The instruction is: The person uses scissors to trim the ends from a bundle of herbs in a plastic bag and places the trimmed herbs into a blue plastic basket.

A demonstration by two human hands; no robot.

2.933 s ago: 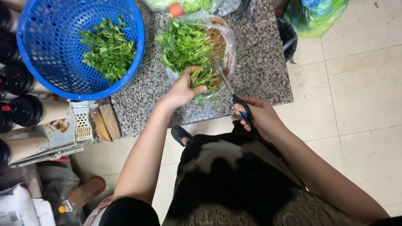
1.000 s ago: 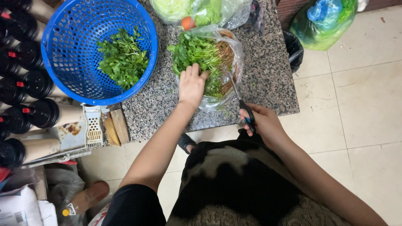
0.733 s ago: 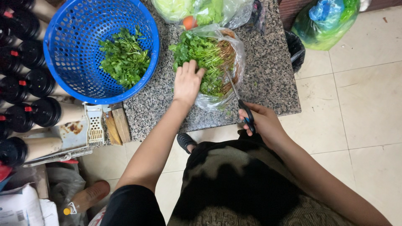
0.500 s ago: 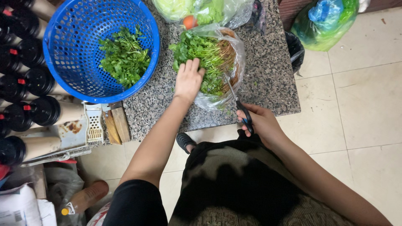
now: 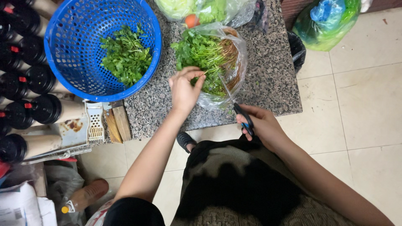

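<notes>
Left hand (image 5: 184,88) pinches a sprig from the herb bunch (image 5: 205,56) lying in its clear bag on the table (image 5: 272,79). Right hand (image 5: 261,125) grips the scissors (image 5: 238,111), blades seemingly shut. Trimming step; next, blades must meet that stem.

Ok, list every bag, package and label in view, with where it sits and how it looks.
Clear bag: on the stone counter, holding green herbs, under the left hand.
Second clear bag: counter's far edge, pale greens inside.
Green and blue bag: on the floor, top right.
White sack: bottom left, printed label.
Dark bottles: left edge, red tabs.
</notes>
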